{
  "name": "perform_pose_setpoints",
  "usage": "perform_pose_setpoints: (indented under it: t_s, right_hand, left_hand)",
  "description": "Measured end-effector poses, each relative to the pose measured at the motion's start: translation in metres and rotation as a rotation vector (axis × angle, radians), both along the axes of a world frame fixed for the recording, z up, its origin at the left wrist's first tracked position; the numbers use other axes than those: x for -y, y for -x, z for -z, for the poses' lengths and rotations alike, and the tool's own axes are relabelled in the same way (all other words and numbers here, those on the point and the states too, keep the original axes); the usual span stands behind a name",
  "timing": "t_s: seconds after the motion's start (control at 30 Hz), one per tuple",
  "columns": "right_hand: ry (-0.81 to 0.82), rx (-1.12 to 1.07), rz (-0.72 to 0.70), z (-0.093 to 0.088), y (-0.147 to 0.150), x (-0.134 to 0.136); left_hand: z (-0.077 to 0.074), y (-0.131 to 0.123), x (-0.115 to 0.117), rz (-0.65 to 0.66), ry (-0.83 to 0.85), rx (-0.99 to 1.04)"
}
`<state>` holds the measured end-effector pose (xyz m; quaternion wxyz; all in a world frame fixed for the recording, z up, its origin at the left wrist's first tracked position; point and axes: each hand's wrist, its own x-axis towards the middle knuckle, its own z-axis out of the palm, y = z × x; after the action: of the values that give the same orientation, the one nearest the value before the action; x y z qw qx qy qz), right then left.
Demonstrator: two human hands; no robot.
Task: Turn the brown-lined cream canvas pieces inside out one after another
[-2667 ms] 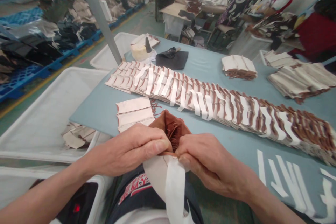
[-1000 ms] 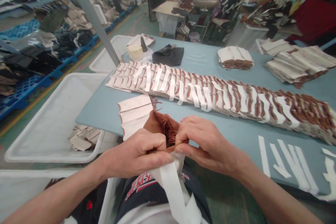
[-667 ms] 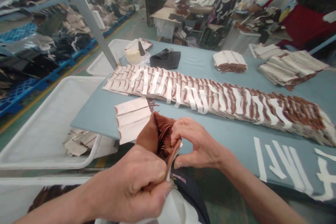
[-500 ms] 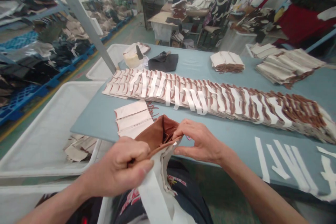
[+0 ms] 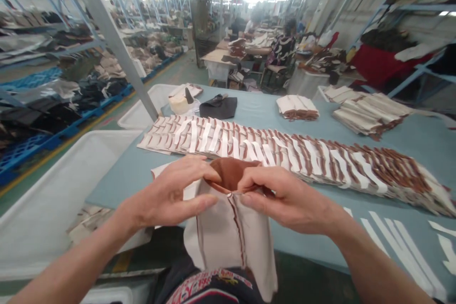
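Note:
In front of my lap hangs a sewn leather piece [image 5: 221, 237], brown on one face and pale cream on the other, its seams showing on the cream side. The brown face shows inside its open top edge. My left hand [image 5: 178, 192] grips that edge at the left, fingers on the brown face and thumb on the cream face. On the other side, my right hand [image 5: 278, 199] pinches the rim just right of the middle seam. Partly hidden behind my left hand, another cream piece [image 5: 158, 169] lies on the table.
A long overlapping row of cream and brown pieces [image 5: 256, 140] crosses the blue table [image 5: 117, 171], white strips on top. Loose white strips [image 5: 402, 237] lie at the right. Stacks of pieces [image 5: 297, 106], a black piece [image 5: 218, 106] and a thread cone [image 5: 181, 102] stand behind. White bins [image 5: 89, 152] flank the left.
The leather piece has turned so its cream seamed side faces me. My left hand has moved up and its fingers have unfolded over the edge. The white strip hanging below it no longer shows.

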<state>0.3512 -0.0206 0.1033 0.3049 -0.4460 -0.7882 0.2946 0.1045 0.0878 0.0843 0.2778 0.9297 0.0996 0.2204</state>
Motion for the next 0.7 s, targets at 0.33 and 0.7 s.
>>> perform_pose_setpoints:
  t_s: [0.33, 0.7]
  right_hand:
    - [0.196, -0.119, 0.068, 0.012, 0.006, 0.004]
    - [0.105, -0.118, 0.123, 0.039, 0.014, -0.001]
  left_hand:
    - [-0.004, -0.025, 0.021, 0.055, 0.070, 0.050]
    - [0.007, -0.028, 0.025, 0.029, 0.187, 0.038]
